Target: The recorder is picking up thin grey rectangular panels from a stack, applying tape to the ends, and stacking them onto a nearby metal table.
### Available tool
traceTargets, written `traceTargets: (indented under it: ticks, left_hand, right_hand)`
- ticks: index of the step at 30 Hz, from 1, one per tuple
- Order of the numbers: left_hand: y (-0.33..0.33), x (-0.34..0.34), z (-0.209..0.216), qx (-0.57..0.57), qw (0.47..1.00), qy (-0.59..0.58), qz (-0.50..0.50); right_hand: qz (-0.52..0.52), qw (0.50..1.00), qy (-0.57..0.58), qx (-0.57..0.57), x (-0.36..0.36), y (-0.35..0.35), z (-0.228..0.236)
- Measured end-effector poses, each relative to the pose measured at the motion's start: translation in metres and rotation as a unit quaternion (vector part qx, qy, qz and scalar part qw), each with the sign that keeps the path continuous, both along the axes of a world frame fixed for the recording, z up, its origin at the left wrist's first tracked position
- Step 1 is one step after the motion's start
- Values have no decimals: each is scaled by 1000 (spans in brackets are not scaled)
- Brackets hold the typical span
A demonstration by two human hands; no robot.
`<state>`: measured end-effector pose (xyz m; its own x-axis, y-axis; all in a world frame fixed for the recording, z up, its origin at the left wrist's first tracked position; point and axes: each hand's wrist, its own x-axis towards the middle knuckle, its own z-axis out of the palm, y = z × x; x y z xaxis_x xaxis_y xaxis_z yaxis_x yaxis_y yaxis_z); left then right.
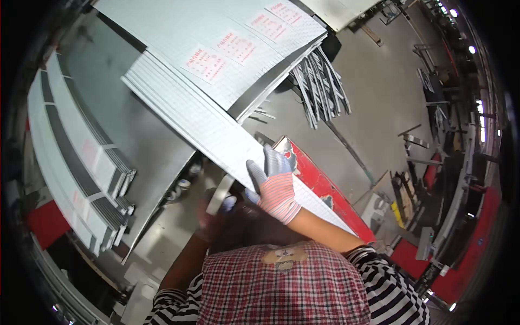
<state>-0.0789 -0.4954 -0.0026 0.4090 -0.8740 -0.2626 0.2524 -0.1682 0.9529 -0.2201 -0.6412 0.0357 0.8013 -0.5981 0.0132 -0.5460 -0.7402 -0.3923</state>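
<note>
That white panel [216,132] could slide away if the right hand [275,176], merely spread across it, slips (the left hand's [228,203] grip, blurred, I can't tell).

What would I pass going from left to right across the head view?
Long white panel stacks → blurred left hand → gloved right hand → chipped red beam → yellow bar.
</note>
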Motion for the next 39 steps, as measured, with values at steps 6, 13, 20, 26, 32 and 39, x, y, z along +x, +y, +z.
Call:
traceTargets:
  ticks: [6,13,20,26,32,39]
  left_hand:
    - [-85,12,54,246,850,-430,-176]
    - [-77,22,55,218,876,-384,-191]
    - [-77,36,28,123,915,-326,-204]
    - [-82,36,34,110,922,-303,-213]
    - [-25,40,4,87,995,-41,39]
    - [-3,-81,-24,149,987,-59,28]
  right_hand:
    - [-99,929,-272,231,15,-20,63]
    - [338,918,205,43,68,-105,90]
    - [195,911,212,296,38,-174,-38]
    - [232,855,456,-88,63,-158,-52]
    - [-1,986,-50,159,16,-126,-52]
    - [-86,982,84,143,-86,-63,-33]
